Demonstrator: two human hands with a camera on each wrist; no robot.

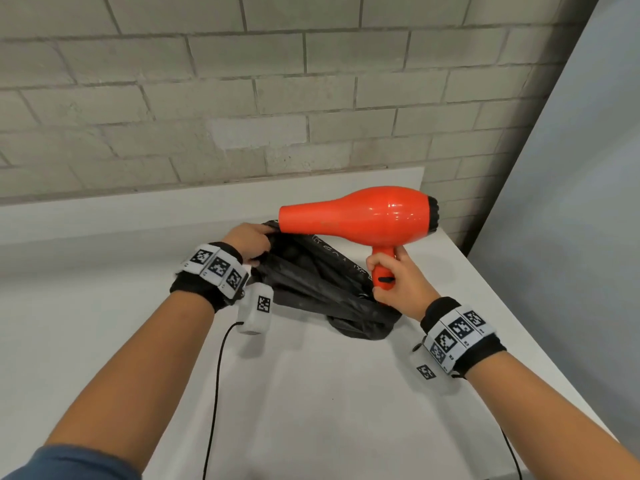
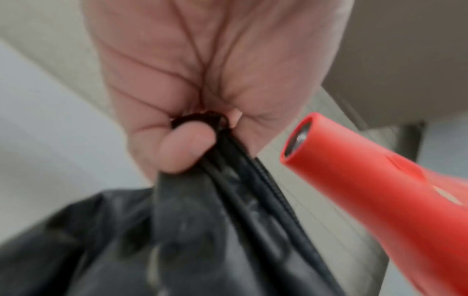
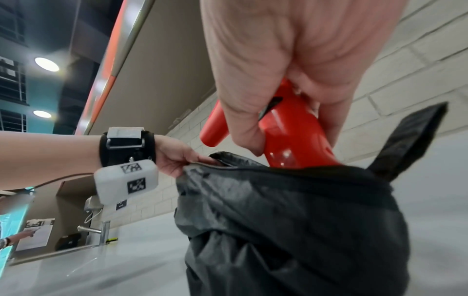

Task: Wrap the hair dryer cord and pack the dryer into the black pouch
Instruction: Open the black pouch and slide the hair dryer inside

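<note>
The orange-red hair dryer (image 1: 367,216) hangs above the table, nozzle pointing left, black rear grille to the right. My right hand (image 1: 391,275) grips its handle (image 3: 291,132) from below. The black pouch (image 1: 311,282) lies crumpled on the white table (image 1: 329,393) under the dryer. My left hand (image 1: 247,244) pinches the pouch's upper left rim (image 2: 228,160) by the zipper edge and lifts it. The dryer nozzle (image 2: 298,140) is just right of that hand, above the pouch mouth (image 3: 253,166). The dryer's cord is not visible in any view.
A grey brick wall (image 1: 242,98) stands behind the table. The table's right edge (image 1: 519,323) drops off beside a pale panel. Thin black sensor cables (image 1: 216,393) trail from my wrists over the front edge. A black strap (image 3: 410,140) sticks up from the pouch.
</note>
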